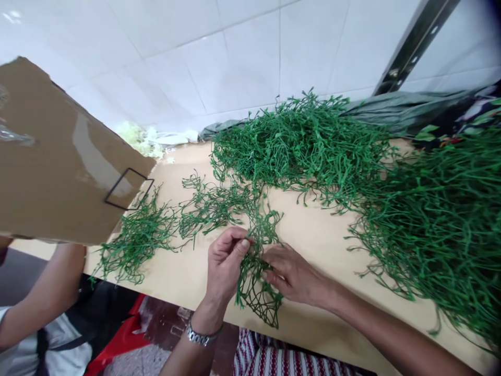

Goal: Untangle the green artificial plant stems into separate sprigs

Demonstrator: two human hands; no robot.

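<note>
My left hand [224,263], with a metal-band watch [201,335] on the wrist, pinches thin green plastic plant stems [264,303] between thumb and fingers. Close by on the right, my right hand [295,274] has its fingers closed on the same tangled bunch. The bunch hangs at the table's near edge, partly in a net-like mesh. Just beyond the hands, more loose green stems [219,206] lie spread on the table. A smaller pile of stems [143,235] sits to the left.
A large heap of green stems [305,143] lies at the back, another [438,224] on the right. A cardboard sheet [70,162] stands at left, with a co-worker's arm [55,287] below it. The pale table [309,222] meets a tiled wall [250,62].
</note>
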